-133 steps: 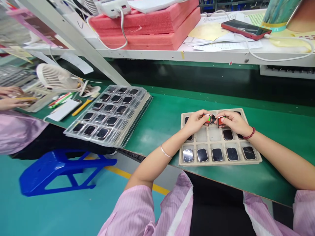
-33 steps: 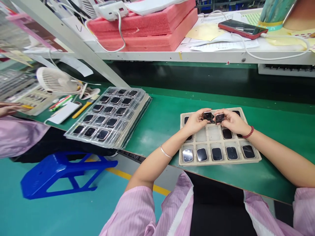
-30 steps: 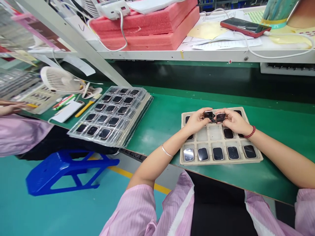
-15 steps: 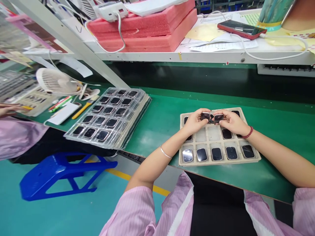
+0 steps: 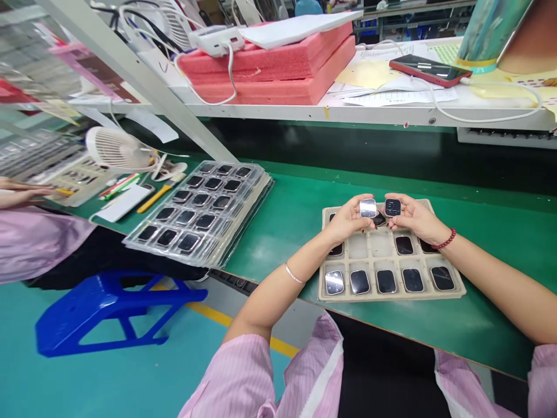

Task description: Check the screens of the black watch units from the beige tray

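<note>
On our tabletop (image 5: 291,220) we've got a tray (image 5: 382,245) right, two screens (image 5: 368,208) above it, stacked trays (image 5: 242,217) left, fan (image 5: 117,150) far-left.

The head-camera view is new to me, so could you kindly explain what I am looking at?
There is no machine here: a camera worn on a person's head looks forward and down at their two bare hands. The left hand holds one smartwatch-like unit, the right hand a second unit, side by side above a beige compartment tray of similar ones. The tray sits on a green worktable; to its left are stacked transparent trays and a white fan. A co-worker's hand shows at far left.
</note>
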Available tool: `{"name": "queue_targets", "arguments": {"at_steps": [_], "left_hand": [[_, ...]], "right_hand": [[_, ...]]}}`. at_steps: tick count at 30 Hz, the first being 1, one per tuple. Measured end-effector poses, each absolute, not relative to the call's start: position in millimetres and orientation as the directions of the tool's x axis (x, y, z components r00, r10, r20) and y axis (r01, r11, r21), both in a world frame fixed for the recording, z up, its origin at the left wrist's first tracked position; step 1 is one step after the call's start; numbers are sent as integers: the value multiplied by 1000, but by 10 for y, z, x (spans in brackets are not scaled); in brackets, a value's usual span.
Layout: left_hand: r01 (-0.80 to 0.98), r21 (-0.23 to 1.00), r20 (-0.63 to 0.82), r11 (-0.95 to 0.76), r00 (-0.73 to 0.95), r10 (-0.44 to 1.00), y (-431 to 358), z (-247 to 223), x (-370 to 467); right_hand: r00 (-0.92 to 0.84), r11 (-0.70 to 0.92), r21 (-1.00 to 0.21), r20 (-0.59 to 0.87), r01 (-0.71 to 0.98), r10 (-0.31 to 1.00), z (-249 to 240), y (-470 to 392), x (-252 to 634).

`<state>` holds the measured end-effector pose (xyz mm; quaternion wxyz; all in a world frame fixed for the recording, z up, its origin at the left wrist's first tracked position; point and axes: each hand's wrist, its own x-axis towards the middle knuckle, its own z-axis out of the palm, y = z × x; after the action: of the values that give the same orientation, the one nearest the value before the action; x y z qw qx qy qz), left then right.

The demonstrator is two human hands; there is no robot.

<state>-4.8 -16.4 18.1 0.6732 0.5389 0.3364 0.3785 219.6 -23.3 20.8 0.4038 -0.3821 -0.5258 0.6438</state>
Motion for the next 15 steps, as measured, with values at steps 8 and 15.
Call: {"name": "queue_targets", "arguments": {"at_steps": [8,15], "left_hand": [[-245,839,-268,486,592,760,-104,276,-90],[-290,754,-332,589,606,723,-29,253,-116]], "right_hand": [[-505,-385,-903,-245,-192,828,294,-148,2318],[-489,-430,-872,-277,-233,827,294,-124,2354]]}}
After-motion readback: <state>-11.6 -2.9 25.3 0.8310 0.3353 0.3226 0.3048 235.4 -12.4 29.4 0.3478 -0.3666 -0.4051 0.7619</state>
